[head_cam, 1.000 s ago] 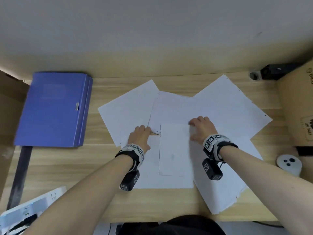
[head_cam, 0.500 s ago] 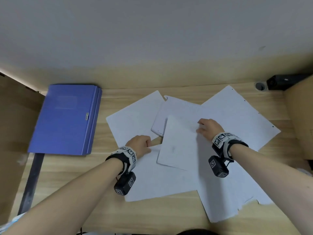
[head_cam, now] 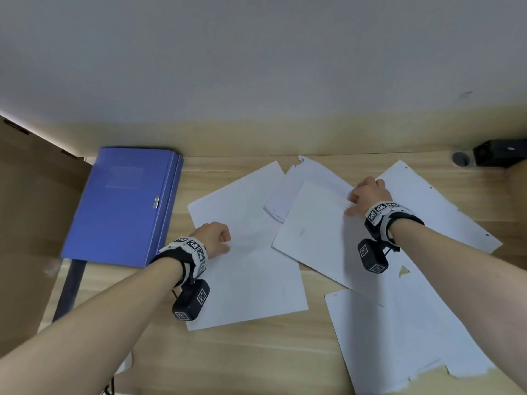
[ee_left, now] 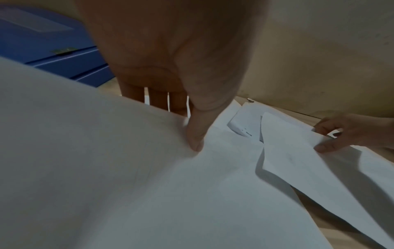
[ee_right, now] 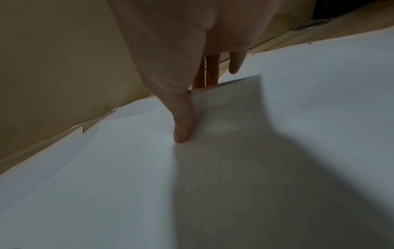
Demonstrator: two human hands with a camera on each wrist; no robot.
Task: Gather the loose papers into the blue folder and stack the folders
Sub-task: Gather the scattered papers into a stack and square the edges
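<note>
1. Wooden desk (head_cam: 251,354) set against a plain pale wall; loose white papers lie spread over its middle and right, overlapping one another.
2. Blue folder (head_cam: 122,206): closed, flat on the desk at the far left, well apart from the hands. A second blue edge shows along its right side, so more than one folder may be stacked there; cannot tell for certain. A small metal clasp (head_cam: 156,202) sits on that edge.
3. Left sheet (head_cam: 251,280): lies beside the folder and runs toward the near edge. The left hand (head_cam: 214,238) pinches it, thumb (ee_left: 197,134) pressed on top and fingers tucked beneath the raised edge, per the left wrist view.
4. Centre sheet (head_cam: 313,238): tilted, overlapping the sheets under it. The right hand (head_cam: 369,195) pinches its far right corner, thumb (ee_right: 183,124) on top, fingers behind the lifted edge.
5. Torn sheet (head_cam: 310,173): lies partly under the centre sheet, ragged at its far corner, near the wall.
6. Right sheets (head_cam: 399,337): one punched with holes toward the far right, one with a torn near edge.
7. Surroundings: brown cardboard panel (head_cam: 31,209) at left; round grommet (head_cam: 460,158) and a black object (head_cam: 502,152) at the far right corner.
</note>
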